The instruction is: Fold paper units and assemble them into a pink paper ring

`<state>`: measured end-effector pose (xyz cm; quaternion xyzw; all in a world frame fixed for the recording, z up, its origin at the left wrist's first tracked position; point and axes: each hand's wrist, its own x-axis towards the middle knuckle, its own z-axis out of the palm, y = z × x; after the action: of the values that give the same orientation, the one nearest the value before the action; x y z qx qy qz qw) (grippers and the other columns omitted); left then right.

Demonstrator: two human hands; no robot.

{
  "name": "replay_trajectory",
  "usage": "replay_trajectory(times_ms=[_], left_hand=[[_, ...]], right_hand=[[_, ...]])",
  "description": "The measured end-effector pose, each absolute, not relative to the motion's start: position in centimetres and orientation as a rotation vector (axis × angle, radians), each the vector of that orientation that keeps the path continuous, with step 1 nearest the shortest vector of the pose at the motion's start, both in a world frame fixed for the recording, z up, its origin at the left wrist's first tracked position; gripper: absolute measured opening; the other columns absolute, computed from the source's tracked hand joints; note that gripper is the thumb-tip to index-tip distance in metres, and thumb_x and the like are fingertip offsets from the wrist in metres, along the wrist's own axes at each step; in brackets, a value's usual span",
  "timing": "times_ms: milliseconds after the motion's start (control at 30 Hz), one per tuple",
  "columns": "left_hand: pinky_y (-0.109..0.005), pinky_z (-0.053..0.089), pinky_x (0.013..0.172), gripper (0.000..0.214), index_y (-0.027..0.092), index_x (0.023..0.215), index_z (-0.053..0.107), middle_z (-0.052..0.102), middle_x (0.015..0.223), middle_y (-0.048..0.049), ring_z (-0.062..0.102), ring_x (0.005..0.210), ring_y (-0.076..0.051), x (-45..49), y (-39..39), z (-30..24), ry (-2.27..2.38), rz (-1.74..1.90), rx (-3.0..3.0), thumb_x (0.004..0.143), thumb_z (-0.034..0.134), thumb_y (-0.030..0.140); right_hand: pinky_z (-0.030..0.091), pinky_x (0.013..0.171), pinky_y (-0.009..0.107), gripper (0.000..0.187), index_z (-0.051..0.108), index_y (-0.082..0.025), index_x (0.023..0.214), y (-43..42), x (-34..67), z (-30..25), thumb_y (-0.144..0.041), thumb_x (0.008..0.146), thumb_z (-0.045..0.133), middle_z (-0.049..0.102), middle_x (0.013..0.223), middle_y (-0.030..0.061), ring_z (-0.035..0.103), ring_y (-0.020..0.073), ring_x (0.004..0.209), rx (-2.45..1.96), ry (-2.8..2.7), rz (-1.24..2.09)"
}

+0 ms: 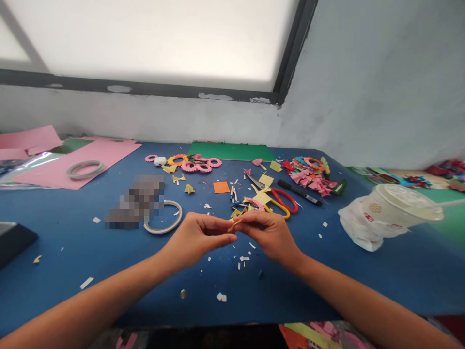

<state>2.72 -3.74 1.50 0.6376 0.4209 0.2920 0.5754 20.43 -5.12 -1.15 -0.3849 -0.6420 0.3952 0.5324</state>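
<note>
My left hand (pixel 198 237) and my right hand (pixel 267 231) meet over the middle of the blue table (pixel 72 242). Both pinch a small folded yellow paper piece (pixel 233 225) between their fingertips. Just beyond the hands lie red-handled scissors (pixel 281 198) and yellow-handled scissors (pixel 263 206) among yellow paper squares (pixel 264 190). An orange paper square (pixel 221 187) lies a little further back. White and yellow paper scraps are scattered around and below the hands.
Pink and orange paper rings (pixel 192 163) and a green sheet (pixel 232 151) lie at the back. Tape rolls (pixel 165 215) (pixel 85 169), pink sheets (pixel 72 162), a black marker (pixel 300 192), pink cut pieces (pixel 312 179) and a lidded cup in a plastic bag (pixel 392 211) surround the work spot.
</note>
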Motion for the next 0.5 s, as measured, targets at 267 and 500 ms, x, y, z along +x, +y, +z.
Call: replay_trajectory(times_ms=[267,500], left_hand=[[-0.02,0.053,0.061,0.02,0.019,0.083,0.073,0.072,0.073,-0.0032,0.066,0.072,-0.016,2.7,-3.3,1.3,1.053,0.688,1.465,0.067,0.071,0.031],[-0.023,0.05,0.062,0.02,0.019,0.084,0.072,0.072,0.075,-0.004,0.065,0.072,-0.017,2.2,-2.4,1.5,1.036,0.59,1.695,0.072,0.064,0.033]], right_hand=[[0.056,0.069,0.029,0.014,0.07,-0.022,0.086,-5.2,20.4,-1.4,-0.023,0.072,0.068,0.072,0.078,0.0004,0.068,0.0168,0.074,-0.981,-1.521,0.966],[0.055,0.068,0.029,0.007,0.07,-0.022,0.079,-4.6,20.5,-1.8,-0.024,0.073,0.067,0.071,0.075,0.0,0.067,0.0158,0.071,-0.933,-1.556,1.045]])
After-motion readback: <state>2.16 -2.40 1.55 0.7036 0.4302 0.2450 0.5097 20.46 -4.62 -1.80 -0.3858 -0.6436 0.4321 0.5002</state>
